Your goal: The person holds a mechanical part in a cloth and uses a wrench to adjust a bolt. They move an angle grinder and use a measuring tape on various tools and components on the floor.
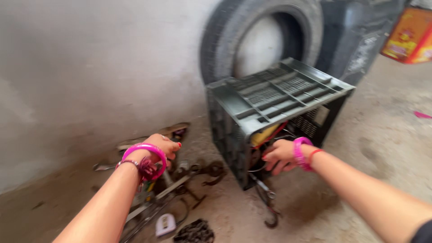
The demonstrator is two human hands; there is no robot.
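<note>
Crate (274,96), a grey plastic one, lies tipped on its side on the dusty floor (387,148), its ribbed base turned up and its open mouth facing the person, with a tyre (252,36) leaning on the wall behind it. The right hand (280,155) is at that mouth, fingers loosely curled and apart, touching the tangle of wires and something yellow (265,134) inside; it grips nothing that I can see. The left hand (162,146) hangs over a heap of metal tools (180,184) by the wall, fingers bent down, and I cannot tell whether it holds one.

Working here, I'd steady the crate's rim before pulling, and draw wires out slowly so nothing snags on the pliers (267,202) lying just below the opening.

Much is blurred. The crate's inside is dark, the tools run together, and the small white thing (165,224) near the bottom edge is unclear.
</note>
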